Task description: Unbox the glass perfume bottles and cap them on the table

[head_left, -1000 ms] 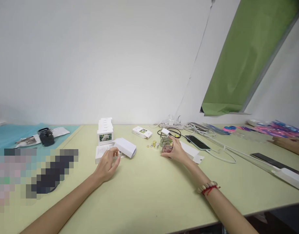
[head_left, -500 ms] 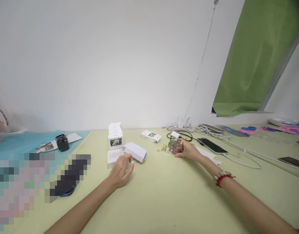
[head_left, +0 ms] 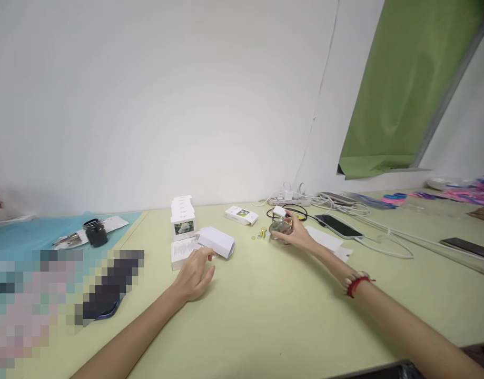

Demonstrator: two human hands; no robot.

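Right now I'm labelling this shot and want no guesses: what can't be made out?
Head view: round clear thing, partly hidden by the right hand.
Head view: printed box, lettering too small to read; one end behind the left hand.
Head view: dark thing at left, mostly masked by pixel blocks.
Head view: dark slab at far right, cut off by the picture's edge.

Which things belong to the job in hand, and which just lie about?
Apparently in use:
- clear round object, in the right hand
- white cartons beside the left hand
- small gold pieces

Apparently lying about:
- dark jar
- cabled phone
- power strip
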